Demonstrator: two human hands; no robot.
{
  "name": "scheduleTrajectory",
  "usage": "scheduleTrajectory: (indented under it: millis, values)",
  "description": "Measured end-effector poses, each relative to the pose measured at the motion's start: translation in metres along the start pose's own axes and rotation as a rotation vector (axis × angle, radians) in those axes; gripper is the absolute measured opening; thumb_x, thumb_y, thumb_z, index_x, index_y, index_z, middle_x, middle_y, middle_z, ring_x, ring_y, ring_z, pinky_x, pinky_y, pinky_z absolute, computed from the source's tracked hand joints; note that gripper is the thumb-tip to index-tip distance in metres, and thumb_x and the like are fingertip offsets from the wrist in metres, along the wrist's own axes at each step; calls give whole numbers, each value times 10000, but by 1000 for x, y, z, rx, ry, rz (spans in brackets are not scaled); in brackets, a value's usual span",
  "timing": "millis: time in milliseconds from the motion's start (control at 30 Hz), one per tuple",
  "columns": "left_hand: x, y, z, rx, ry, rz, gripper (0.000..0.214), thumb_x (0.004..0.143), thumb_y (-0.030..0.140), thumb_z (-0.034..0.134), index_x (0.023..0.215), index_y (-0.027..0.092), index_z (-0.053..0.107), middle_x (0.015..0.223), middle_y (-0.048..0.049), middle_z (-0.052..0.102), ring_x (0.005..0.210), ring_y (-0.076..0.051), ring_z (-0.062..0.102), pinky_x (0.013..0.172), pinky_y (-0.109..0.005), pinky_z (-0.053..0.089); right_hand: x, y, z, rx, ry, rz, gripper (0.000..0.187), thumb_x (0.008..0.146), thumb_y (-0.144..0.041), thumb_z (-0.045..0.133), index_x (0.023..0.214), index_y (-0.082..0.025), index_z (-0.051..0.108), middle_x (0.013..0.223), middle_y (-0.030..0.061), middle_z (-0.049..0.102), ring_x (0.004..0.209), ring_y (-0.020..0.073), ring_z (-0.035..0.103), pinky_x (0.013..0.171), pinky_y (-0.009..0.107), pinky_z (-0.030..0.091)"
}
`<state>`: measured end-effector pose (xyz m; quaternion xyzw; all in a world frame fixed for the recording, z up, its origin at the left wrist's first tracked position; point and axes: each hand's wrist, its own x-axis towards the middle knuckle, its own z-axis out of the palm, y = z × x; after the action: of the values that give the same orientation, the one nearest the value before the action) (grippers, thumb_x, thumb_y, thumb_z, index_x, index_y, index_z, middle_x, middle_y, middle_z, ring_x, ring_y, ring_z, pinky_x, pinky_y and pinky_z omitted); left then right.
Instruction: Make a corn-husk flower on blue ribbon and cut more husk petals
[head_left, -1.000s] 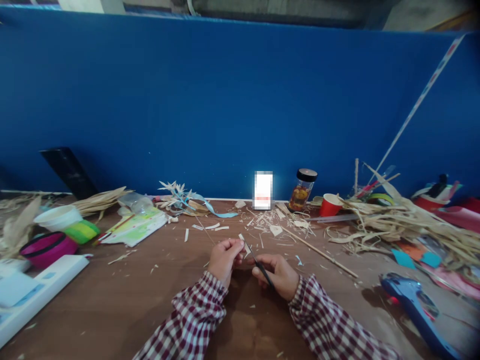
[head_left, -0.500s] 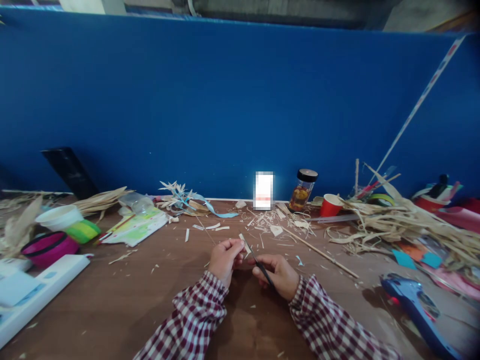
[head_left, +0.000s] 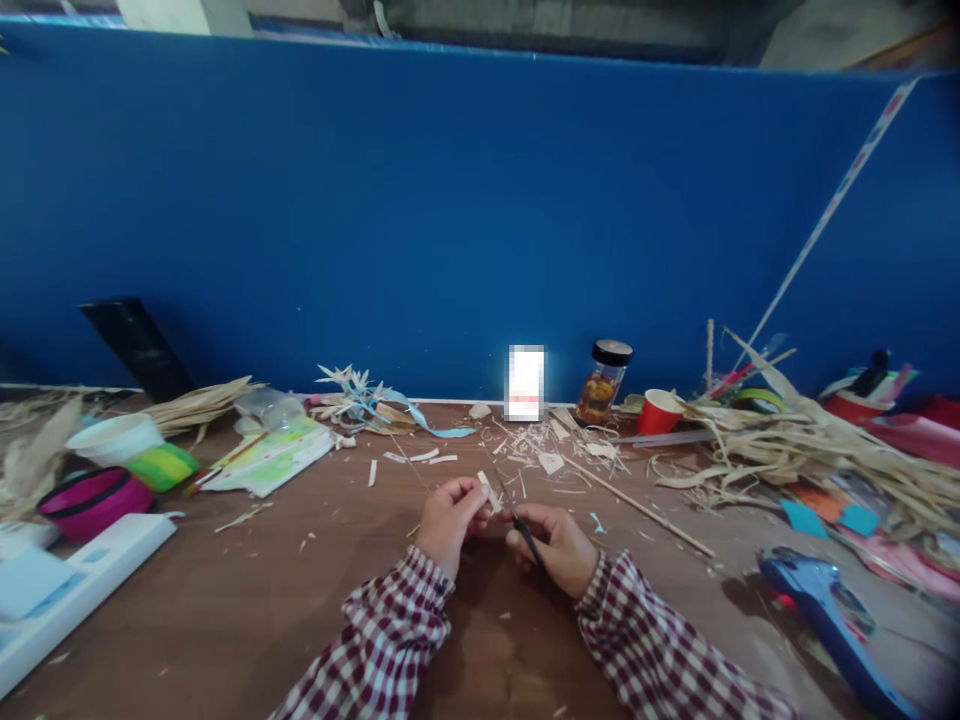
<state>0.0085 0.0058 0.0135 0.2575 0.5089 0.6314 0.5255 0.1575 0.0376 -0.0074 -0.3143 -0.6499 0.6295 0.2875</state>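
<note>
Between thumb and fingers, my left hand (head_left: 451, 522) pinches a short pale strip (head_left: 489, 491), perhaps dried husk, whose top end points up and away. My right hand (head_left: 556, 546) is closed around small dark scissors (head_left: 526, 538), blades pointing forward and slightly left. The blades lie just right of the strip, a narrow gap apart from it. Both hands are held close together above the brown table (head_left: 315, 610). The fingertips of my right hand partly hide the scissors' handles.
Pale scraps (head_left: 525, 440) litter the table ahead, beside a lidded jar (head_left: 602, 382) and a red cup (head_left: 660, 411). Dried husks (head_left: 795, 450) and a blue glue gun (head_left: 825, 620) lie right. A white power strip (head_left: 90, 590) and a magenta bowl (head_left: 97, 503) stand left. A blue partition (head_left: 420, 200) closes the back.
The scissor blades, across the strip before, now stand a little to its right. The strip has tilted slightly. Both hands remain almost in place.
</note>
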Motion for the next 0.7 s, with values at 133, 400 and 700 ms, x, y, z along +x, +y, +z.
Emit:
scheduleTrajectory:
  millis: [133,400,700]
  values:
    - [0,-2,-1,70,-117,46,222,610,279,672,699,148,517,644,-5,644,404,-32,453,378,-134,331,3,-2,-4,87,88,-91,398,609,-287,715,956,-159,567,648,-26,572,557,87,499,518,209,392]
    - [-4,-5,0,321,-247,37,169,628,272,628,681,142,533,507,49,537,336,-18,313,336,-149,220,5,-10,-13,185,216,-152,482,574,-265,727,1003,-187,523,779,9,596,699,131,557,609,251,436]
    - [-7,-4,2,444,-299,36,170,633,288,612,639,141,526,497,55,474,395,-50,377,373,-167,292,3,-11,-11,83,159,-201,411,648,-223,665,1026,-164,514,668,-33,532,580,82,483,547,220,381]
